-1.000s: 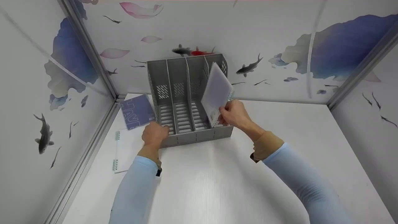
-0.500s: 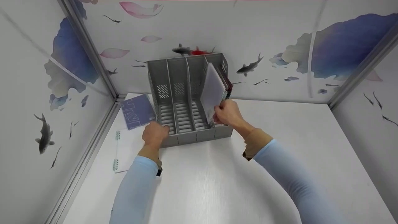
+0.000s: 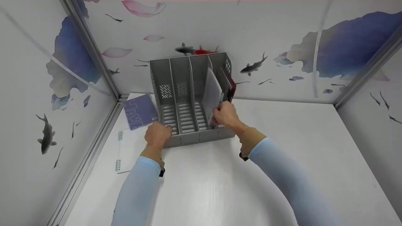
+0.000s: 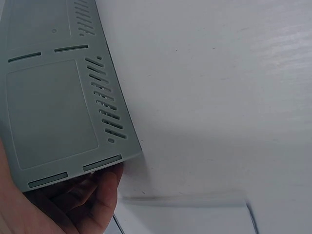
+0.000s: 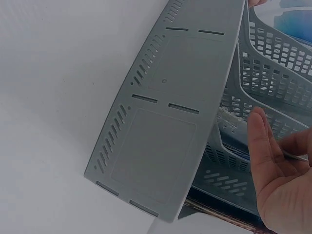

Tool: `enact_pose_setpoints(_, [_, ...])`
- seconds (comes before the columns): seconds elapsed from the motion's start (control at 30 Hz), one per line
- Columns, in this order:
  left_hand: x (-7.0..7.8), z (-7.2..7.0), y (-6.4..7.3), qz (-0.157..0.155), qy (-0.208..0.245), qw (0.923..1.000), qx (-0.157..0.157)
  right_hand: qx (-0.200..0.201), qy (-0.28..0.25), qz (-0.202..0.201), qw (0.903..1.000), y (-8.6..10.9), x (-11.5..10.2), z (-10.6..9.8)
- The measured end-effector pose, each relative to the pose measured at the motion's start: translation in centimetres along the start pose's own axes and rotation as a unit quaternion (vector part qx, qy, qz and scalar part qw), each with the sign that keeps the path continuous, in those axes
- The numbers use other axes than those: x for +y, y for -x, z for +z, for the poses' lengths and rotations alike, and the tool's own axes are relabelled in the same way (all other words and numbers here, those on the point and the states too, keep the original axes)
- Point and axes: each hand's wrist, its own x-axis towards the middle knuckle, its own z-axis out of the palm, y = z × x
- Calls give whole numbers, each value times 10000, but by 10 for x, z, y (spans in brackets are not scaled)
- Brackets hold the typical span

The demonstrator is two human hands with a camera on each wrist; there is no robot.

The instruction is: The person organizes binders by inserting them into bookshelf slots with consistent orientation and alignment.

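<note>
Two hands are on the job: our left hand [image 3: 158,135] grips the near left corner of the grey rack [image 3: 189,140], fingers bent round it, while our right hand [image 3: 226,114] pinches the pale notebook [image 3: 211,94] low on its ringed edge. We have the notebook tilted, its lower part inside the rack around the third of four slots from the left; we cannot tell whether it touches the bottom. Dark red books [image 3: 231,84] lean in the rightmost slot. The rack stands on the white tabletop [image 3: 201,188], near the back wall [image 3: 270,31], where we see painted fish and pink petals. Left of the rack we have a blue book [image 3: 140,111] lying flat, and nearer us a white pad [image 3: 132,150] with green rings, partly hidden by our left arm. Light blue sleeves [image 3: 135,191] cover both our forearms
</note>
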Motion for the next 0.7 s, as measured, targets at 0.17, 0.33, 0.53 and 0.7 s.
enact_pose_setpoints(0.17, [-1,1,0,10,-36,10000,32,-112,103,55,9999,-2,0,7])
enact_pose_setpoints(0.33, [-1,1,-2,18,-18,10000,17,-85,381,81,9992,-3,5,11])
enact_pose_setpoints(0.53, [0,-1,0,13,2,10000,-47,-53,631,233,9977,-8,11,13])
enact_pose_setpoints(0.7, [1,-2,0,26,30,10000,-78,-133,2063,105,9783,-12,14,11])
